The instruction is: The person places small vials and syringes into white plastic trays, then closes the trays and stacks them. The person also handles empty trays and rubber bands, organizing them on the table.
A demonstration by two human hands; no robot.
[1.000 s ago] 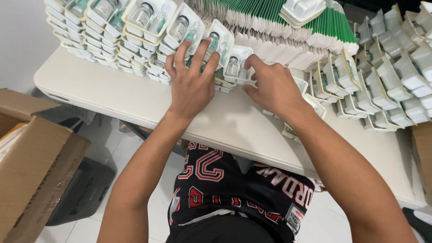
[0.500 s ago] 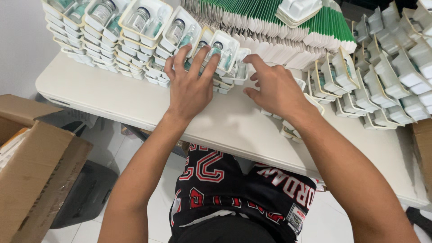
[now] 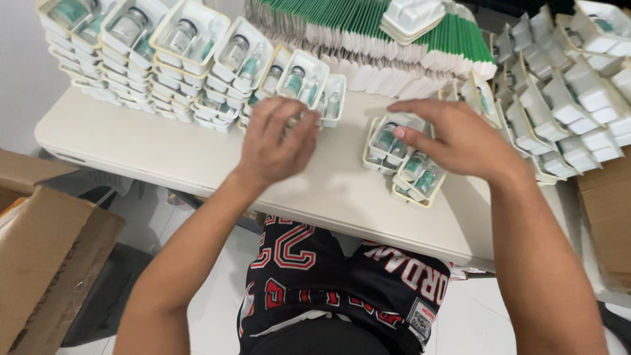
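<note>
My left hand (image 3: 279, 141) hovers palm down over the white table (image 3: 164, 154), fingers spread and holding nothing, just in front of the rightmost plastic tray with vials (image 3: 303, 82). My right hand (image 3: 463, 141) is flat with its fingers stretched left. Its fingertips rest on a short stack of vial trays (image 3: 388, 144), and a second short stack (image 3: 415, 179) lies partly under the palm. Each cream tray carries a small glass vial with a teal label and a thin ampoule.
Tall stacks of filled vial trays (image 3: 151, 62) line the back left. A row of green-edged flat cartons (image 3: 368, 33) stands behind, with upended white trays (image 3: 565, 98) at the right. Cardboard boxes sit at the left (image 3: 39, 256) and right (image 3: 608, 223). The table's near edge is above my lap.
Both hands have pulled back from the tray stacks at the back. The left now hovers free, and the right has shifted right onto two short stacks of trays.
</note>
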